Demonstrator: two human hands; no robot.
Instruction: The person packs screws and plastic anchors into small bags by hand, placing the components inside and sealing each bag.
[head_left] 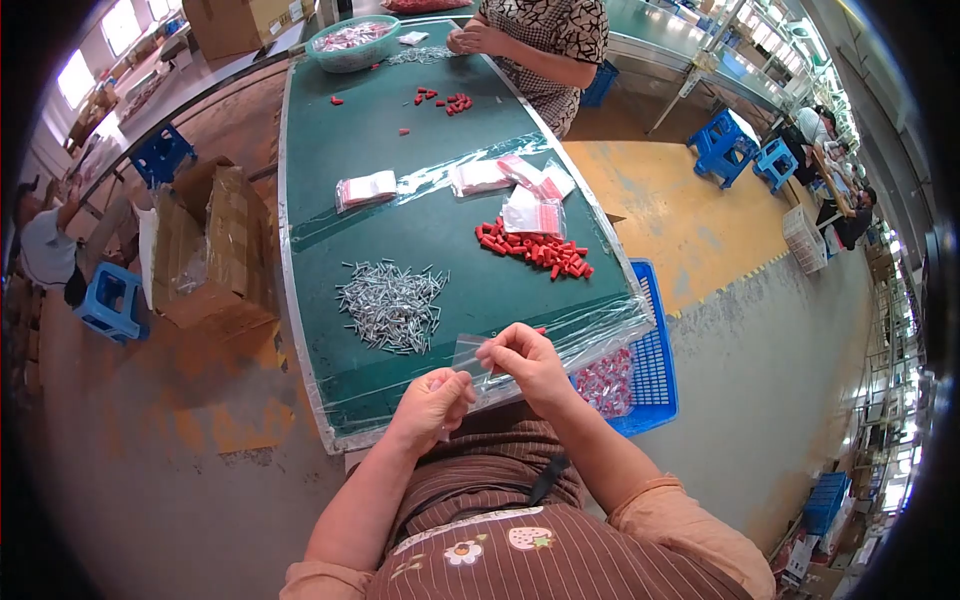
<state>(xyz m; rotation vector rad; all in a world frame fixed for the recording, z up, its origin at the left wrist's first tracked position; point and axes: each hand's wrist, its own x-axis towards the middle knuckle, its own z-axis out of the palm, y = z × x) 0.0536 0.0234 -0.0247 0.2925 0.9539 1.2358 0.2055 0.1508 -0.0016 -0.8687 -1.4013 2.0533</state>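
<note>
At the near edge of the green table [335,385], my right hand [522,362] pinches a small clear plastic bag [467,352]. My left hand [436,402] is closed beside it, fingers curled, with a bit of clear plastic showing below; what its fingers grip is hidden. Beyond my left hand lies a pile of silver screws [393,306]. A heap of red plastic plugs [535,250] sits farther right, with a stack of clear bags [532,211] at its back edge. Two more bag stacks lie behind, one on the left [367,189] and one in the middle [480,177].
A blue basket [655,365] with filled bags [606,385] stands by the table's right edge. A co-worker [545,50] works at the far end, near a green bowl [354,52]. An open cardboard box [215,250] and blue stools [113,302] are at left.
</note>
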